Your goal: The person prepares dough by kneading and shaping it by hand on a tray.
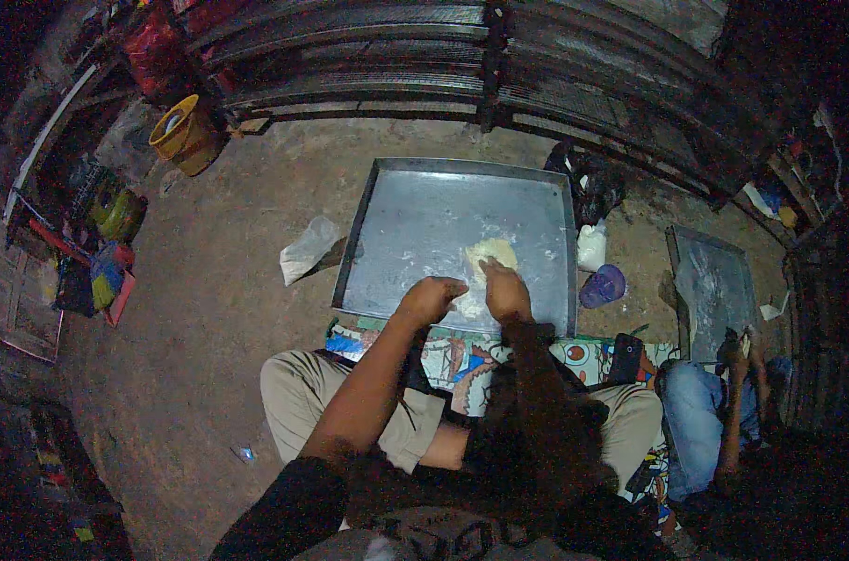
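Observation:
A large metal tray (392,224) lies before me, dusted with white powder. On its right half is a flattened pale yellow piece of dough (492,249). My right hand (504,294) rests on the dough's lower part, fingers apart and reaching onto it. My left hand (432,299) is just left of it, low over the tray, with fingers curled; whatever they hold is hidden. A patterned mat (467,365) lies under the tray's near edge and my crossed legs, with a dark phone (627,360) on it at the right.
A plastic bag (303,252) lies left of the tray. A white bag (591,248), purple cup (602,285) and black bags (600,192) lie right. Another person's hand (739,351) is beside a second tray (710,276). Racks (593,93), a yellow bucket (181,140) and clutter (107,271) stand around.

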`<action>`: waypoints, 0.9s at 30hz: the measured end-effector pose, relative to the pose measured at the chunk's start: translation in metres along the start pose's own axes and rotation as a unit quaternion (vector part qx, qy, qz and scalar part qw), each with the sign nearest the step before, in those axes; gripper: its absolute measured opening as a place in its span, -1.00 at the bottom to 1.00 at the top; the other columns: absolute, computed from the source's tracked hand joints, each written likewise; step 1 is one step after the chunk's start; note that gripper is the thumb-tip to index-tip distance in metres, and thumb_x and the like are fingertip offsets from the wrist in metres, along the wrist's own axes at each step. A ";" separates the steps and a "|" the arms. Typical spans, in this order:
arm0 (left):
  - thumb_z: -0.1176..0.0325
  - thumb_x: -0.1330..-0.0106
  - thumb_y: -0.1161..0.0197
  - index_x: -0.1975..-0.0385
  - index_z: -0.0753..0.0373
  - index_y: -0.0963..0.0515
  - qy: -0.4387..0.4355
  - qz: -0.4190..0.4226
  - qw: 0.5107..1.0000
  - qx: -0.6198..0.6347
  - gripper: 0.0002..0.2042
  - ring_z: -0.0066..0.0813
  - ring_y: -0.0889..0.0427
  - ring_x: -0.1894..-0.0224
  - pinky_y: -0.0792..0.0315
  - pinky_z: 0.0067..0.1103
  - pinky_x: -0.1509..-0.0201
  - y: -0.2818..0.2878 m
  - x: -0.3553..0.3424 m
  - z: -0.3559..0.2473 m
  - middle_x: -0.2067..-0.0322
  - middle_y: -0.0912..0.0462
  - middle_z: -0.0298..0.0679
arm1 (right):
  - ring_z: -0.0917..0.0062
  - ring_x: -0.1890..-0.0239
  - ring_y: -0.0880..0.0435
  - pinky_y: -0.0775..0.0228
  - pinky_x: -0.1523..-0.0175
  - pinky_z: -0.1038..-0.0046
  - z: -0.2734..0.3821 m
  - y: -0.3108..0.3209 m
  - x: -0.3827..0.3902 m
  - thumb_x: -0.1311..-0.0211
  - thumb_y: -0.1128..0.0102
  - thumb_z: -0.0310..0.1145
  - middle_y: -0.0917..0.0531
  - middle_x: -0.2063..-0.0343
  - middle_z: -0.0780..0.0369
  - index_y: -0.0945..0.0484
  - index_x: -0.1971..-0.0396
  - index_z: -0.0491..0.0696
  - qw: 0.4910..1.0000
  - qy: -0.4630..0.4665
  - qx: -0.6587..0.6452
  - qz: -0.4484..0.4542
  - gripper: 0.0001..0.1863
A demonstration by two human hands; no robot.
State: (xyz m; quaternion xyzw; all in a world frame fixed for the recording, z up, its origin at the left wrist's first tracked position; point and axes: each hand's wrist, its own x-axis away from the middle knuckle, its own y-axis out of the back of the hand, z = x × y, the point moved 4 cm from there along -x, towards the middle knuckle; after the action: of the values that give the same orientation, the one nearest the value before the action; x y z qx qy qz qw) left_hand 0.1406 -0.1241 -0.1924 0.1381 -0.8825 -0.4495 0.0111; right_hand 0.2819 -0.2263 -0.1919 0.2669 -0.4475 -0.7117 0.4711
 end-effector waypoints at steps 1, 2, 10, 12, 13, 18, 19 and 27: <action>0.47 -0.13 -0.24 0.05 0.16 -0.63 0.010 0.007 0.999 -0.033 -0.66 -0.06 -0.62 0.02 -0.52 -0.34 -0.07 -0.002 -0.002 0.004 0.00 -0.63 -0.09 | 0.02 -0.22 -0.42 -0.26 -0.30 0.17 -0.005 0.006 0.000 -0.36 0.01 -0.24 -0.42 -0.22 -0.05 -0.42 -0.17 -0.20 0.997 -0.011 -0.053 -0.055 -0.52; 0.47 -0.14 -0.22 0.10 0.17 -0.65 0.022 0.014 0.997 -0.066 -0.70 -0.07 -0.63 0.04 -0.53 -0.34 -0.04 -0.002 -0.006 0.010 0.05 -0.64 -0.08 | 0.01 -0.19 -0.44 -0.27 -0.29 0.17 -0.007 0.011 -0.001 -0.33 -0.05 -0.21 -0.44 -0.19 -0.07 -0.42 -0.15 -0.22 0.993 -0.053 -0.057 -0.091 -0.50; 0.45 -0.27 -0.12 -0.09 0.26 -0.53 0.086 -0.135 0.984 0.078 -0.63 0.05 -0.58 -0.06 -0.49 -0.36 -0.13 -0.009 -0.019 -0.007 0.02 -0.59 0.12 | 0.05 0.02 -0.60 -0.43 -0.07 0.23 -0.063 0.003 -0.021 0.22 -0.56 0.00 -0.64 0.14 -0.11 -0.55 0.10 -0.30 0.968 -0.156 -0.123 -0.156 -0.23; 0.30 -0.37 -0.10 -0.33 0.33 -0.20 -0.018 -0.076 0.996 0.047 -0.45 0.05 -0.29 -0.34 -0.25 -0.25 -0.37 -0.011 -0.020 -0.011 -0.30 -0.27 0.14 | 0.09 0.07 -0.63 -0.45 -0.04 0.29 -0.067 -0.003 -0.024 0.18 -0.55 -0.05 -0.64 0.15 -0.10 -0.56 0.13 -0.27 0.969 -0.131 -0.159 -0.133 -0.31; 0.23 -0.39 -0.10 -0.36 0.33 -0.13 -0.044 -0.058 0.997 -0.010 -0.40 0.06 -0.23 -0.37 -0.20 -0.19 -0.39 -0.016 -0.018 -0.015 -0.34 -0.19 0.14 | 0.24 0.15 -0.65 -0.49 0.07 0.32 -0.062 -0.006 -0.021 0.08 -0.51 -0.20 -0.65 0.22 -0.01 -0.55 0.17 -0.25 0.969 -0.094 -0.149 -0.175 -0.46; -0.08 -0.41 0.01 -0.42 0.35 0.08 -0.039 0.049 0.990 -0.127 -0.22 0.08 0.01 -0.47 0.06 -0.08 -0.48 -0.038 -0.029 -0.017 -0.45 0.07 0.09 | 0.54 0.22 -0.58 -0.51 0.23 0.43 -0.097 -0.035 -0.029 -0.10 -0.36 -0.41 -0.61 0.29 0.17 -0.47 0.09 -0.26 0.918 -0.160 -0.340 -0.127 -0.59; -0.18 -0.42 0.13 -0.42 0.38 0.06 -0.008 0.069 0.985 -0.156 -0.20 0.04 0.02 -0.48 0.11 -0.11 -0.50 -0.038 -0.020 -0.009 -0.46 0.08 0.06 | 0.55 0.23 -0.58 -0.51 0.24 0.48 -0.078 -0.036 -0.028 -0.13 -0.34 -0.42 -0.62 0.28 0.17 -0.47 0.09 -0.26 0.893 -0.192 -0.392 -0.111 -0.61; -0.21 -0.43 0.23 -0.42 0.37 0.04 0.109 0.195 0.960 -0.171 -0.20 -0.10 0.03 -0.50 0.11 -0.21 -0.52 -0.037 -0.013 -0.030 -0.46 0.10 0.03 | 0.17 0.00 -0.67 -0.46 -0.13 0.31 -0.080 -0.010 -0.019 -0.17 -0.24 -0.46 -0.64 0.01 -0.01 -0.51 -0.15 -0.09 0.936 -0.100 -0.305 -0.148 -0.52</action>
State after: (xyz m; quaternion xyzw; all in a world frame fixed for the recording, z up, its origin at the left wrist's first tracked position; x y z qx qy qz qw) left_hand 0.1662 -0.1656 -0.2028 0.0075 -0.7960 -0.5646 0.2182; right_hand 0.3499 -0.2382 -0.2381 0.1012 -0.2095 -0.8984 0.3725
